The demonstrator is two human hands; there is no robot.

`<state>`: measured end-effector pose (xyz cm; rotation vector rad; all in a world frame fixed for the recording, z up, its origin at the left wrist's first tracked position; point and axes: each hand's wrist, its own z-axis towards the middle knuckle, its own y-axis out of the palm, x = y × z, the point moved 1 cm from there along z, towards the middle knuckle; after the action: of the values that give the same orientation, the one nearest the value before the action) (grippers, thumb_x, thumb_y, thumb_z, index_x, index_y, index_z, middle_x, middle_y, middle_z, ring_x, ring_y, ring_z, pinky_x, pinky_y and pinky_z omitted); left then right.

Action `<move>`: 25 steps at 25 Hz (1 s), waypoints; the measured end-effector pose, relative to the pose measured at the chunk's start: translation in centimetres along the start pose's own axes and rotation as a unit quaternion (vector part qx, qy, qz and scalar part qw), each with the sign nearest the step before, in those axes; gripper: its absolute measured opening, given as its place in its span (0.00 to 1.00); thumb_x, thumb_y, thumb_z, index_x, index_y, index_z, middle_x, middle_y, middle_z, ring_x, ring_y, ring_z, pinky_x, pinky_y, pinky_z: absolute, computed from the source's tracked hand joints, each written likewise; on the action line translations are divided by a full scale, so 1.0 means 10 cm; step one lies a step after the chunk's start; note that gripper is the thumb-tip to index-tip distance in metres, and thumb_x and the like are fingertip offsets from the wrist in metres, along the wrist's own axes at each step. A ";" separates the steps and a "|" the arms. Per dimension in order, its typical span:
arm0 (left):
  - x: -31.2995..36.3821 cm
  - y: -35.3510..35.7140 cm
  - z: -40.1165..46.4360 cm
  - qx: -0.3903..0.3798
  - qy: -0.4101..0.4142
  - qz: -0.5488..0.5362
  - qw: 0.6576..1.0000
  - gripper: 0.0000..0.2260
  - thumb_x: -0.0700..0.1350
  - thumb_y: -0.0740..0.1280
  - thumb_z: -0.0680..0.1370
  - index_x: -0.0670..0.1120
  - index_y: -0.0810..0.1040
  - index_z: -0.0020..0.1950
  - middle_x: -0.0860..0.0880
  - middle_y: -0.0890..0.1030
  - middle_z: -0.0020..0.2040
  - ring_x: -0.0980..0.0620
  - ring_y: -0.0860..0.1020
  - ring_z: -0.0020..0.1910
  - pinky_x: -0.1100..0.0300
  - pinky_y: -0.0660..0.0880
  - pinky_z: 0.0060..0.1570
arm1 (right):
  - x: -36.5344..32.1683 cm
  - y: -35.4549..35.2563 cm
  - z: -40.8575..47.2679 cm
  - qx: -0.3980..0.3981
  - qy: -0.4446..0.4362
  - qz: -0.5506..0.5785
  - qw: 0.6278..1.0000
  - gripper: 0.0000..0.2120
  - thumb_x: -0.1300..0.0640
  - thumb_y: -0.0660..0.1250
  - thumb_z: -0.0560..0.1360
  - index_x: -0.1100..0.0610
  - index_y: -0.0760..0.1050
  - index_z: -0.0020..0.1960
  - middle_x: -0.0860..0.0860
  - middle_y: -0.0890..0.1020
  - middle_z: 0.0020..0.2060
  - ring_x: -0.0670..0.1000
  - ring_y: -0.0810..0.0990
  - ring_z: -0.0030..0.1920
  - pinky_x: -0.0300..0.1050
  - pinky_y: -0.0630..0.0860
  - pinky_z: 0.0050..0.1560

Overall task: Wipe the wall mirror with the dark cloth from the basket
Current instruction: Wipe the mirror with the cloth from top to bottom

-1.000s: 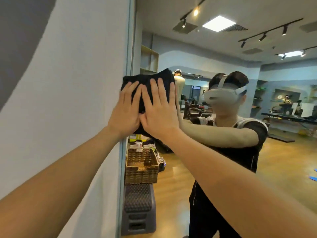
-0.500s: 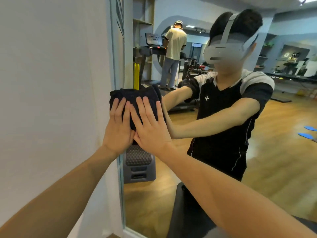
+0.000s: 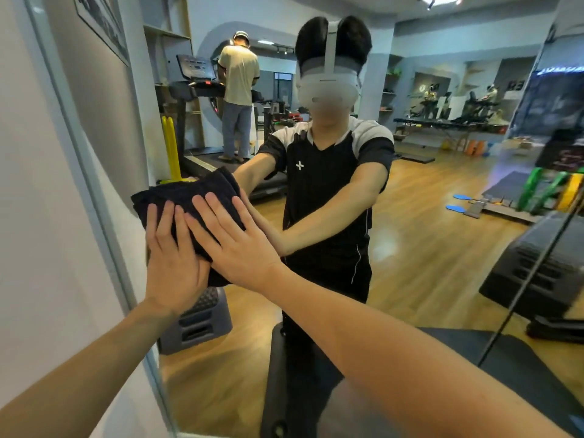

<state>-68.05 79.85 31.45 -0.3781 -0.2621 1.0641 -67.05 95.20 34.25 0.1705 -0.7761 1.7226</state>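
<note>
Both hands lay flat on the folded dark cloth [image 3: 186, 197], pressing it against the wall mirror [image 3: 426, 248] near its left edge. The left hand [image 3: 172, 260] and right hand [image 3: 235, 245] overlapped slightly, fingers straight, each grip released rather than grasping.

Both flat hands, left hand [image 3: 172, 267] and right hand [image 3: 240, 245], have slid the dark cloth [image 3: 189, 197] down the wall mirror [image 3: 426, 232], away from its left edge.
</note>
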 end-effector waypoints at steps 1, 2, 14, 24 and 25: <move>0.11 0.04 0.00 0.000 -0.004 -0.007 1.000 0.30 0.49 0.55 0.83 0.30 0.56 0.78 0.28 0.58 0.77 0.28 0.51 0.79 0.33 0.56 0.77 | 0.09 -0.06 -0.09 0.001 0.002 0.005 1.000 0.24 0.54 0.58 0.86 0.59 0.64 0.81 0.60 0.65 0.80 0.61 0.60 0.81 0.64 0.53 0.82; 0.26 0.08 -0.01 0.001 -0.003 -0.018 1.000 0.31 0.48 0.56 0.82 0.30 0.56 0.78 0.29 0.57 0.77 0.28 0.51 0.79 0.33 0.56 0.77 | 0.19 -0.13 -0.20 -0.001 0.004 0.005 1.000 0.24 0.53 0.59 0.86 0.59 0.65 0.81 0.60 0.65 0.80 0.61 0.61 0.81 0.63 0.54 0.82; 2.42 0.46 -0.05 -0.048 0.055 -0.123 0.990 0.33 0.46 0.59 0.79 0.30 0.54 0.79 0.31 0.54 0.79 0.28 0.49 0.80 0.29 0.60 0.72 | 1.60 -1.11 -1.81 -0.010 0.040 -0.094 0.995 0.28 0.49 0.66 0.82 0.56 0.67 0.80 0.60 0.68 0.78 0.60 0.64 0.80 0.64 0.67 0.76; 4.39 0.70 0.19 -0.025 0.152 -0.194 0.969 0.33 0.45 0.63 0.80 0.39 0.53 0.82 0.39 0.52 0.82 0.35 0.52 0.81 0.31 0.57 0.76 | 2.73 -2.22 -3.03 -0.137 0.159 -0.162 0.964 0.24 0.53 0.49 0.89 0.60 0.59 0.82 0.65 0.60 0.81 0.66 0.56 0.82 0.67 0.64 0.78; 4.44 0.72 0.26 -0.017 0.147 -0.201 0.968 0.33 0.44 0.62 0.80 0.39 0.53 0.82 0.39 0.53 0.82 0.35 0.52 0.81 0.32 0.56 0.76 | 2.80 -2.24 -2.99 -0.137 0.160 -0.162 0.964 0.24 0.54 0.50 0.88 0.60 0.58 0.82 0.65 0.59 0.81 0.66 0.56 0.82 0.67 0.65 0.77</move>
<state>-54.20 122.68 31.95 -0.4844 -0.0854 0.5945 -47.03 137.36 34.24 -0.1613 -0.6936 1.2774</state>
